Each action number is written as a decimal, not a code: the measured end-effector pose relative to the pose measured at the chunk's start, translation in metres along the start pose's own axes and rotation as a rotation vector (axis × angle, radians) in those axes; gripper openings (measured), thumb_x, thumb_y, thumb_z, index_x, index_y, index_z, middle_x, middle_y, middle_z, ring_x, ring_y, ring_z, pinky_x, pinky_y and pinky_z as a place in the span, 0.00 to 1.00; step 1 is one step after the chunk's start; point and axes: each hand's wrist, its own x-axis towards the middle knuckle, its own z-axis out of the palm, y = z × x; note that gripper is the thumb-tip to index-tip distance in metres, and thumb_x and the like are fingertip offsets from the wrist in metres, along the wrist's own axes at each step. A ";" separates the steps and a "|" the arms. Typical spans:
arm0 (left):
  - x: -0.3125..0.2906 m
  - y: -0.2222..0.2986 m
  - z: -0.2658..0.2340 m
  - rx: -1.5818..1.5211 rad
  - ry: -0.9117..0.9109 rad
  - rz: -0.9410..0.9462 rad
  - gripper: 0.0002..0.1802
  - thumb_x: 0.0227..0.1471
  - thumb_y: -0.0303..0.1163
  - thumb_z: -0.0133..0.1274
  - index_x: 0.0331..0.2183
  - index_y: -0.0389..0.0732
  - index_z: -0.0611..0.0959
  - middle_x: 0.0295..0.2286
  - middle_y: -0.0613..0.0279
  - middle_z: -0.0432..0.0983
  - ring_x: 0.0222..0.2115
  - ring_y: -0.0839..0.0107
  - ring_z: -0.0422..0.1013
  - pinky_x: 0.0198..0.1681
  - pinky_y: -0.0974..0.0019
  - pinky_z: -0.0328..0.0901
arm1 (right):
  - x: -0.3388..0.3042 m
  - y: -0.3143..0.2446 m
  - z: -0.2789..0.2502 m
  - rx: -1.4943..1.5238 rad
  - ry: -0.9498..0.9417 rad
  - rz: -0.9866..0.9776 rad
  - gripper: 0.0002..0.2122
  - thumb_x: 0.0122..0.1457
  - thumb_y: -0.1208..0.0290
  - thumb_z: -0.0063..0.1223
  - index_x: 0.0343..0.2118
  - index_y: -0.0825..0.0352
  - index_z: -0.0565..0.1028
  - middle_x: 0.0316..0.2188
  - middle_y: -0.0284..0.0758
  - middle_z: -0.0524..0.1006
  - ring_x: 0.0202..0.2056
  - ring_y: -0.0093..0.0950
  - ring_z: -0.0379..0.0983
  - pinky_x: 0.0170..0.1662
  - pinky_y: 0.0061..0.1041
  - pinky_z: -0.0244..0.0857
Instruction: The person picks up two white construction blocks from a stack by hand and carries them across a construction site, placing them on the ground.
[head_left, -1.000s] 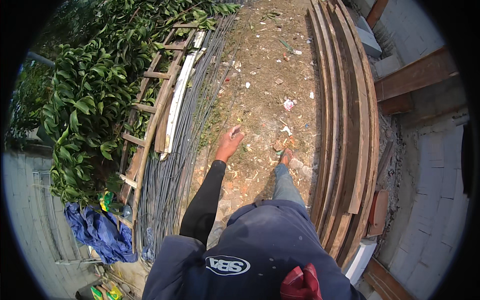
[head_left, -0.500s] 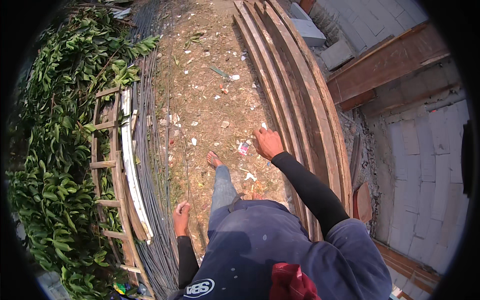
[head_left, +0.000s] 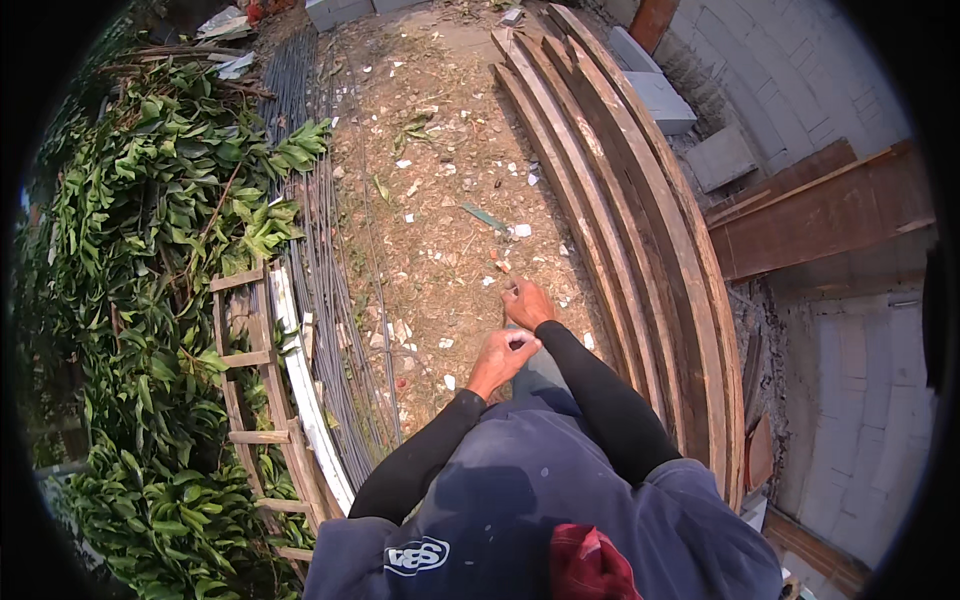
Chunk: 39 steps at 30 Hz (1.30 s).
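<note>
- Fingers (head_left: 520, 342) of the left hand (head_left: 503, 357) are curled inward in a loose fist; something small and pale shows at the fingertips, too small to identify.
- Fingers of the right hand (head_left: 527, 300) are drawn together and bent; whether they pinch anything cannot be told.
- Both hands sit close together in front of the person's chest, the right one just ahead of the left, above the dirt ground (head_left: 440, 200).
- Both forearms wear black sleeves (head_left: 600, 400); the torso is covered by a dark blue garment (head_left: 520, 500).
- Ground below the hands is bare earth strewn with pale chips and scraps.
- Long wooden planks (head_left: 640, 230) lie stacked on edge just right of the hands.
- Bundled steel rods (head_left: 335, 300) run along the ground to the left of the hands.
- Wooden ladder (head_left: 255, 400) lies beside the rods, against leafy green branches (head_left: 150, 250).
- Grey block wall (head_left: 850, 380) stands at far right.
</note>
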 end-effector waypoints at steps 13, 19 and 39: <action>0.304 0.085 -0.265 0.053 0.397 0.131 0.11 0.44 0.33 0.57 0.25 0.35 0.78 0.20 0.60 0.72 0.21 0.75 0.68 0.26 0.68 0.61 | 0.390 -0.251 0.037 0.115 -0.178 -0.207 0.15 0.52 0.58 0.49 0.35 0.64 0.75 0.30 0.43 0.77 0.35 0.39 0.74 0.39 0.35 0.65; 0.463 0.050 -0.400 0.278 0.740 -0.006 0.10 0.42 0.34 0.50 0.22 0.35 0.73 0.18 0.53 0.69 0.19 0.58 0.66 0.25 0.60 0.60 | 0.556 -0.285 0.115 -0.939 -0.444 -0.534 0.18 0.58 0.54 0.38 0.38 0.61 0.77 0.38 0.36 0.77 0.39 0.36 0.74 0.44 0.46 0.59; 0.903 0.171 -0.747 0.032 0.123 -0.176 0.20 0.37 0.43 0.64 0.25 0.34 0.81 0.21 0.63 0.76 0.22 0.77 0.70 0.27 0.73 0.64 | 1.099 -0.523 0.147 0.970 -0.289 0.426 0.11 0.53 0.70 0.49 0.40 0.62 0.72 0.27 0.35 0.74 0.27 0.30 0.75 0.26 0.30 0.72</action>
